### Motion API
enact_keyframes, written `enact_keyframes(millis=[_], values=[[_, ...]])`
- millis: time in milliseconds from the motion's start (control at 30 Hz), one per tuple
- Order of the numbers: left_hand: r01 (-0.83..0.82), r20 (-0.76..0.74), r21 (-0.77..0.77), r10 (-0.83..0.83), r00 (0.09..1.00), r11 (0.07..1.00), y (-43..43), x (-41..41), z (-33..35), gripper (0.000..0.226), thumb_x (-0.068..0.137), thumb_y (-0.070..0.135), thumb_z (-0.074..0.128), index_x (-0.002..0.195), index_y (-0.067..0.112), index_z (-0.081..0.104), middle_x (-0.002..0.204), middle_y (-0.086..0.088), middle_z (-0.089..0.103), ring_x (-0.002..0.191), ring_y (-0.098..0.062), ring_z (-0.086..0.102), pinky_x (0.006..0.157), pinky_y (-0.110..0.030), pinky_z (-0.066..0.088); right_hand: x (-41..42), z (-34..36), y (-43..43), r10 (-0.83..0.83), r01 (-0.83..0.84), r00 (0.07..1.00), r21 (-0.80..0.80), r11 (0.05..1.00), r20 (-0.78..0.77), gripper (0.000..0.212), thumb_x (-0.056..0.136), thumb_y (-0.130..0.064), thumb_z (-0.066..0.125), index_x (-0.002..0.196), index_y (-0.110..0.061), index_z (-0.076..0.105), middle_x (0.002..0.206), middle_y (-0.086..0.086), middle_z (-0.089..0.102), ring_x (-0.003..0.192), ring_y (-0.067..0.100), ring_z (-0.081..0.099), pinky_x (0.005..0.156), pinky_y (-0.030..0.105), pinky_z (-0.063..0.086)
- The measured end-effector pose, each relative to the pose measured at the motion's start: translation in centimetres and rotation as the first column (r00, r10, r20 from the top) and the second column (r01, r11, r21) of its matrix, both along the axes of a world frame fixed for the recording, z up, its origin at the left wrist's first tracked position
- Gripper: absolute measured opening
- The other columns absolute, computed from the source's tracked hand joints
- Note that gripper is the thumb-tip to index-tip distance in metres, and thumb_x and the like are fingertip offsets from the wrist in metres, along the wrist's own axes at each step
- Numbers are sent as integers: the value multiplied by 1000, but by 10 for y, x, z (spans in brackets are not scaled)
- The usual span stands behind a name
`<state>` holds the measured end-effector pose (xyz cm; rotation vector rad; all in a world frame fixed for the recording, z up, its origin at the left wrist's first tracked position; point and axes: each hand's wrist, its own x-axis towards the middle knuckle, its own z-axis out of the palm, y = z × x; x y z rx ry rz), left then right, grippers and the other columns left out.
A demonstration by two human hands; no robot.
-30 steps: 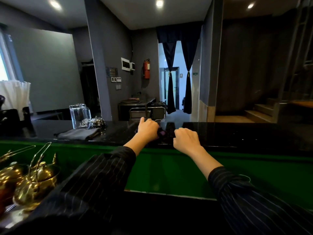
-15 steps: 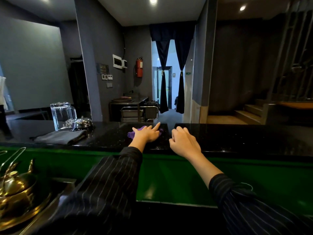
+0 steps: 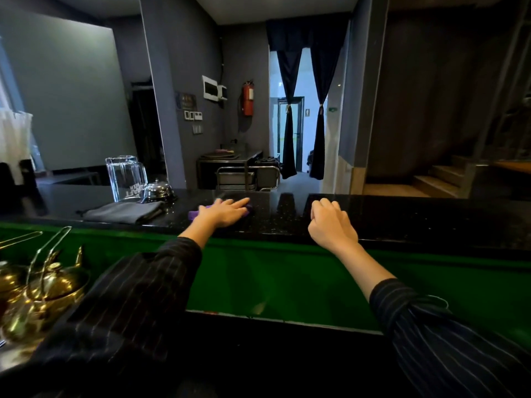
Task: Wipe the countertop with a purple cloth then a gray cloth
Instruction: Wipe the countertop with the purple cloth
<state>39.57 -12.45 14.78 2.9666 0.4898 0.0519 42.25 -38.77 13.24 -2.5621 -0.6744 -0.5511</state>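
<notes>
- On the counter (image 3: 416,222), left of its middle and between the near and far edges, the left hand (image 3: 222,212) lies flat with straight fingers, pressing the purple cloth (image 3: 196,215) onto the black top.
- The right hand (image 3: 330,225) rests at the near edge, well apart from the left. Its fingers are curled under and grasp nothing.
- Step judged in hand: the first wipe, with the purple cloth. The gray cloth (image 3: 123,212) lies folded toward the left end, touched by neither hand.
- The next move likely calls for flat, even strokes along the top, then a change to the gray cloth.
- The widest room for strokes lies rightward, though the right hand sits in that path.
- Leftward is cramped: the gray cloth lies near, with a glass pitcher (image 3: 125,178) and a bell (image 3: 158,191) behind it by the far edge.
- The far edge is close beyond the fingertips, so an overreach could push the cloth off.
</notes>
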Motion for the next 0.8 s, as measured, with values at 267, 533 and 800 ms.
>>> enact_keyframes(millis=[267,533,800], values=[[-86,-29,60,88,996,994,-9,17,2,69,84,76,20,146,50,7,161,-5,8,146,-37,4,112,-65,1,2,-3,6,-21,20,997,18,1000,79,13,83,-4,37,82,-12,47,91,5,45,86,26,39,74,38,30],[156,-29,-5,-156,987,988,-96,-1,2,97,63,93,24,146,48,0,161,-5,8,146,-38,4,112,-64,3,-9,2,3,-74,72,997,67,995,29,27,82,-3,43,107,-8,54,112,12,56,103,33,50,79,38,36],[298,49,169,-310,950,940,-91,-68,1,86,82,14,57,151,29,7,154,-5,27,137,-34,30,105,-55,35,-30,0,-14,28,-10,991,132,991,-134,28,85,3,44,104,-9,60,108,13,62,98,31,56,74,34,43]])
